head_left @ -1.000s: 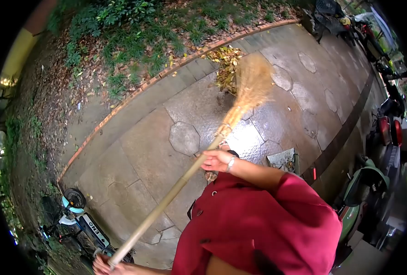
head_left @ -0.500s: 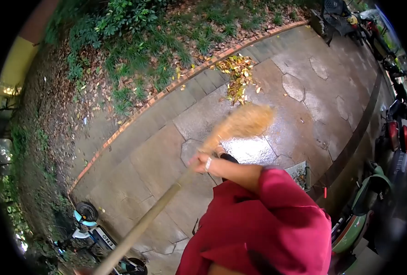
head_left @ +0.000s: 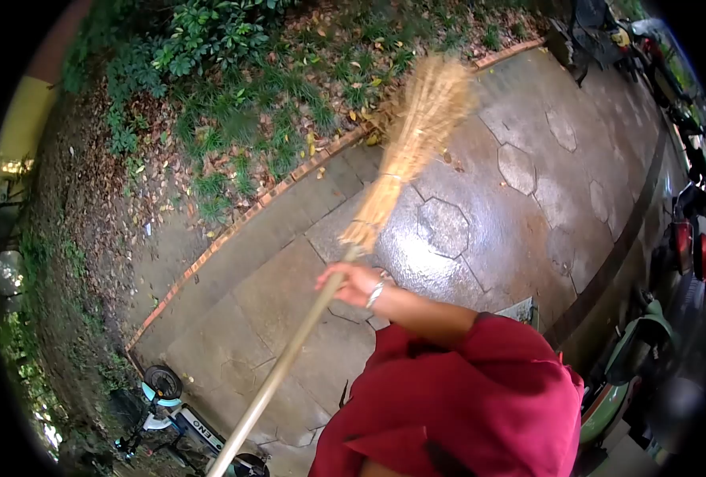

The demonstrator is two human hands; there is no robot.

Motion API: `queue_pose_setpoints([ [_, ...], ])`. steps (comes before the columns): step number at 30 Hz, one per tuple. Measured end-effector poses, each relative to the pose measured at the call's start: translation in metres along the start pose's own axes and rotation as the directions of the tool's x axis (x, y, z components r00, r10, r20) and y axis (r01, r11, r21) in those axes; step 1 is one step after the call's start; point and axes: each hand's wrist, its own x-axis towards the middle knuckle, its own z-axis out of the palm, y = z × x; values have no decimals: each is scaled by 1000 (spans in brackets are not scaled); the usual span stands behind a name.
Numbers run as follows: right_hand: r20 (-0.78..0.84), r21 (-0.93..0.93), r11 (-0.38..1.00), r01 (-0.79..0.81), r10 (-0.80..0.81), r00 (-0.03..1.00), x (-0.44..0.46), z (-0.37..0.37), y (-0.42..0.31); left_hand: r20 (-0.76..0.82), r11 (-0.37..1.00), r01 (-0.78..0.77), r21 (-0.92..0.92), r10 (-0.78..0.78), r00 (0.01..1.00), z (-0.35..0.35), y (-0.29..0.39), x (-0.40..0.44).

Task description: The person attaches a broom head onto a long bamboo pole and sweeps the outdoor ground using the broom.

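My right hand (head_left: 351, 285), with a silvery band at its wrist, is closed round the upper handle (head_left: 289, 354) of a long straw broom, just behind the binding. Fanned out toward the grass edge, the blurred bristles (head_left: 420, 131) cover most of a pile of yellow and brown leaves; a few leaves (head_left: 448, 159) show beside them. The handle runs down to the lower left and out of the frame. My left hand is not in view.
A brick border (head_left: 245, 216) separates wet paving (head_left: 520, 230) from grass and leaf litter (head_left: 233, 119). At the lower left lies a small two-wheeler (head_left: 194, 425). Parked scooters (head_left: 619, 389) line the right side; a dark chair (head_left: 595, 32) stands at the upper right.
The bristles swung back toward my body, uncovering the leaf pile, then forward onto it again. My left hand, at the handle's lower end earlier, has left the view.
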Motion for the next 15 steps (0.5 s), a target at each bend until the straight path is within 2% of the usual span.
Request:
queue_pose_setpoints([
  [1, 34, -44, 997, 70, -69, 997, 10, -26, -18, -46, 994, 61, -94, -65, 997, -11, -18, 0],
  [3, -211, -22, 985, 174, -175, 962, 27, -73, -61, -160, 945, 172, -277, -222, 962, -28, -61, -16],
  [5, -370, 38, 978, 206, -178, 912, 46, -116, -86, -331, 916, 304, -264, -381, 863, -16, -117, -36],
  [7, -493, -77, 996, 48, -80, 866, 83, -173, -102, -330, 877, 424, -228, -479, 813, 3, -158, -59],
  [8, -605, 78, 997, 23, 29, 796, 104, -200, -108, -311, 885, 458, -80, -459, 832, 31, -163, -63],
  [9, -539, 119, 992, -49, 106, 836, 118, -209, -103, -288, 878, 474, 67, -438, 852, 59, -163, -63],
  [10, -529, 69, 996, -56, 84, 844, 140, -214, -98, -218, 886, 447, 122, -415, 883, 72, -159, -65],
  [11, -518, 22, 998, -65, 67, 852, 163, -212, -90, -256, 894, 394, 213, -338, 906, 79, -150, -69],
  [13, -388, -79, 989, -123, 83, 918, 183, -169, -81, -266, 879, 324, 349, -239, 934, 83, -132, -68],
  [15, -210, -72, 994, -83, 67, 975, 168, -89, -69, -250, 885, 230, 405, -135, 959, 81, -109, -62],
])
